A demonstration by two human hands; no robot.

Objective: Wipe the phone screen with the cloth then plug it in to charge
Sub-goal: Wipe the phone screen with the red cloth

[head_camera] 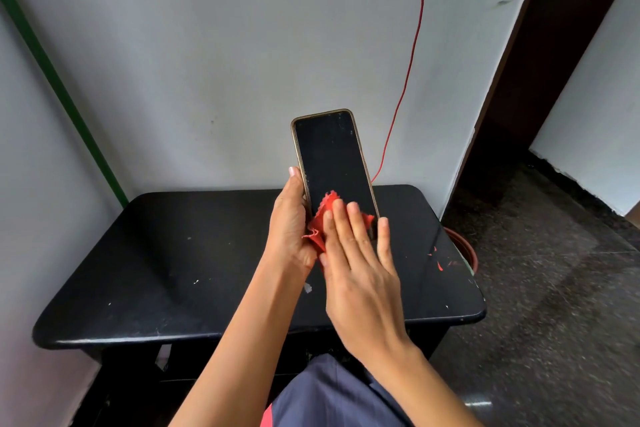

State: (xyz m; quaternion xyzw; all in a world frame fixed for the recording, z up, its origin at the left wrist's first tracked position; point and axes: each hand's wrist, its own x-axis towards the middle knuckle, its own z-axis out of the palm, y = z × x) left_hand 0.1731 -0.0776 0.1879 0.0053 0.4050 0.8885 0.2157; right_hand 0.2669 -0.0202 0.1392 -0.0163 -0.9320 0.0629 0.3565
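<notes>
Phone (332,156) held up above the black surface (173,253), tilted slightly, dark screen facing the camera, gold-coloured rim around it. Left hand (291,222) wrapped around the lower left edge of the phone, thumb lying up along that side, the other fingers hidden behind the body. Right hand (360,260) laid flat over the lower part of the screen, fingers straight and slightly spread, pressing the red cloth (320,218) against the glass. Cloth bunched beneath those fingers, its zigzag-cut edge poking out above the fingertips and a folded corner hanging out toward the left palm. Upper two thirds of the screen uncovered, a few pale specks near the top. Red cable (414,55) running down the grey wall (207,45) behind the phone and dropping out of sight behind its right edge; plug end not visible. Surface scuffed, with pale chips and some red flecks near its right edge. Green pipe (62,87) slanting down the wall corner at left. Dark doorway (554,45) at right, speckled dark floor (554,270) below it.
</notes>
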